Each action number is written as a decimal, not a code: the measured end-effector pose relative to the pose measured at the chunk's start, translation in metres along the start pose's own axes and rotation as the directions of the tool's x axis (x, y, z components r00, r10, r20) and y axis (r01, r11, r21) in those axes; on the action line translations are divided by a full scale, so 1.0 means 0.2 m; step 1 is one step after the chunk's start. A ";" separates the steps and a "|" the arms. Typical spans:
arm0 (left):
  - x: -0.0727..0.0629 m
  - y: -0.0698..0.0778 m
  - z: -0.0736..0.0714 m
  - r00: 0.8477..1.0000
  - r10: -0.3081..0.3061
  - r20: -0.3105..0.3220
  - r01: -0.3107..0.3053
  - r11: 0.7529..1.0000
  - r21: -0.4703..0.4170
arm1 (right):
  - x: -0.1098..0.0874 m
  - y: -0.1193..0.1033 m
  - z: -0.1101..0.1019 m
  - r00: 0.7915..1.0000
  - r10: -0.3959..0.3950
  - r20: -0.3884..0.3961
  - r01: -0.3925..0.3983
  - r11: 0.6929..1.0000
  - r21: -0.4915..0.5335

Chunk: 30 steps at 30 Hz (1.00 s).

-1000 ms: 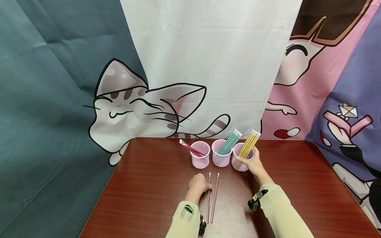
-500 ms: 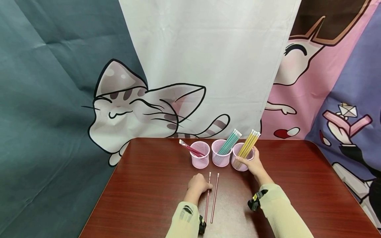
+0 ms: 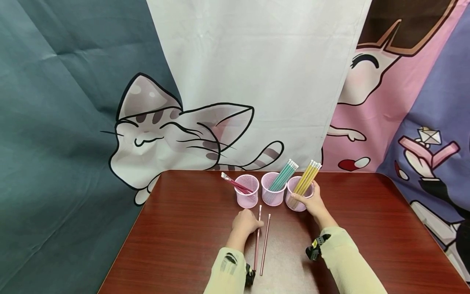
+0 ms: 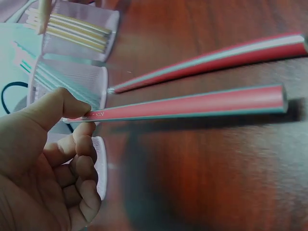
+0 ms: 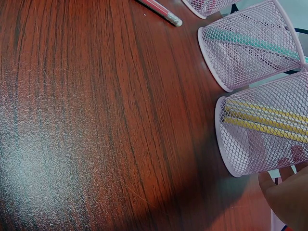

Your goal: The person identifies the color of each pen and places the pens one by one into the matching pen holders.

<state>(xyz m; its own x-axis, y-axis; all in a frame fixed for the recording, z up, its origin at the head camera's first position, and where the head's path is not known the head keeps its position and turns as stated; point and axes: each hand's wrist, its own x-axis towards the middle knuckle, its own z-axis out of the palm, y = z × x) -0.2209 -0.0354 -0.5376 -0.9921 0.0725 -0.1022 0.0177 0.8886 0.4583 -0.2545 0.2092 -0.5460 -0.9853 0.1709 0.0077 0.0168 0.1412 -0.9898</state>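
Observation:
My left hand (image 3: 245,222) pinches a red pencil (image 4: 192,107) between thumb and index finger near its eraser end, the other fingers curled below. Against the wood in the left wrist view, this pencil casts a shadow. A second red pencil (image 3: 265,245) lies on the table just right of it. My right hand (image 3: 315,204) grips the right-hand pink mesh pencil cup (image 5: 240,154), its thumb at the front of the rim; several yellow pencils (image 3: 307,178) lean in that cup. The fingers round its far side are partly hidden.
Beside the gripped cup stands a middle mesh cup (image 3: 271,199) with several teal pencils (image 3: 284,175). The left mesh cup (image 3: 247,201) holds red pencils (image 3: 235,183) tilted leftward. A printed cloth (image 3: 279,81) hangs behind the brown table (image 3: 176,228).
My left hand has moved slightly forward, toward the cups, with the pinched red pencil, whose eraser end is now nearer the left cup. The right hand and cups have stayed put.

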 end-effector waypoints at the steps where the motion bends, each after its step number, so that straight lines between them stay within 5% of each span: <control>1: 0.00 0.01 -0.01 1.000 0.006 -0.003 -0.006 1.000 -0.003 | 0.00 0.00 0.00 1.000 0.000 0.001 0.000 1.000 -0.003; 22: 0.02 0.08 -0.18 0.987 0.047 -0.156 -0.066 0.991 -0.115 | 0.00 0.04 0.00 0.998 -0.065 -0.015 0.064 0.998 -0.023; 30: 0.04 0.09 -0.21 0.977 0.035 -0.210 -0.066 0.987 -0.144 | 0.00 -0.01 0.00 1.000 0.006 0.000 -0.006 1.000 -0.017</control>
<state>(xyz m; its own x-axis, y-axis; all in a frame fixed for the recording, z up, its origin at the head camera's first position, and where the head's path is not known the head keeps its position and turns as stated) -0.2328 -0.0378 -0.4925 -0.9948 0.0064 0.1019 0.0653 0.8075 0.5863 -0.2538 0.2084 -0.5440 -0.9852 0.1713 0.0020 0.0253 0.1572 -0.9872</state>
